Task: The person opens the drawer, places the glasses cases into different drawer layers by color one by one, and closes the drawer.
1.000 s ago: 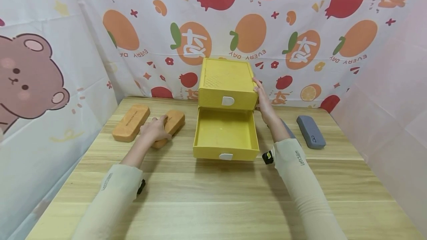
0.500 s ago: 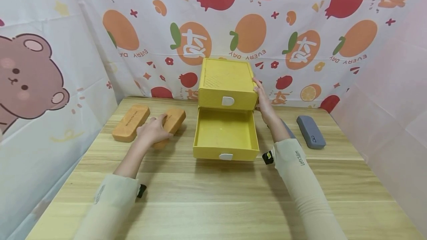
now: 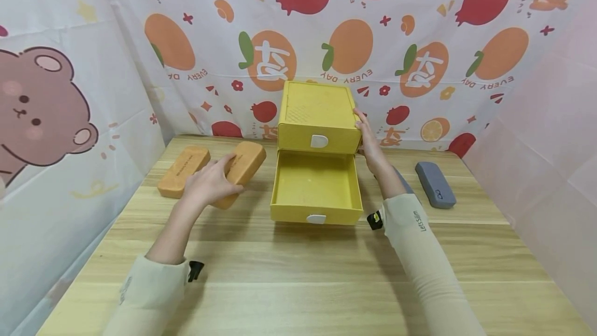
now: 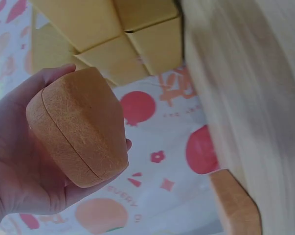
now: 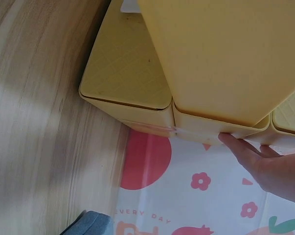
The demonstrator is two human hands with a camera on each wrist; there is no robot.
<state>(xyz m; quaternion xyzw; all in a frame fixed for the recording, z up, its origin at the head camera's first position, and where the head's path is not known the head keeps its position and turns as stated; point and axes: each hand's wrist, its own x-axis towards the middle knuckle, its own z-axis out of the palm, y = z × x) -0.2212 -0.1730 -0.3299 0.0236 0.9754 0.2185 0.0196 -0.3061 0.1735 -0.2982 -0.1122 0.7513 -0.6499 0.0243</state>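
Observation:
My left hand [image 3: 212,183] grips a brown glasses case [image 3: 248,162] with dark lettering on its lid. The case is tilted, its far end raised over the table. In the left wrist view, thumb and fingers curl round the case [image 4: 83,122], whose lid seam is closed. A yellow drawer cabinet [image 3: 319,102] stands at the back, with a drawer [image 3: 291,215] below the top one pulled out and nothing inside. The fingers of my right hand [image 3: 373,152] rest straight against the cabinet's right side; the right wrist view shows this hand [image 5: 277,174] at the side wall.
Left of my left hand lies another brown case [image 3: 184,171]. A grey glasses case [image 3: 435,184] lies at the right, and a second grey case [image 3: 403,181] is mostly hidden behind my right forearm. A fruit-print curtain [image 3: 224,66] hangs right behind the table.
My left hand has closed its hold on the brown glasses case and lifted it, tilting its far end up. The right hand and the drawer stay in place.

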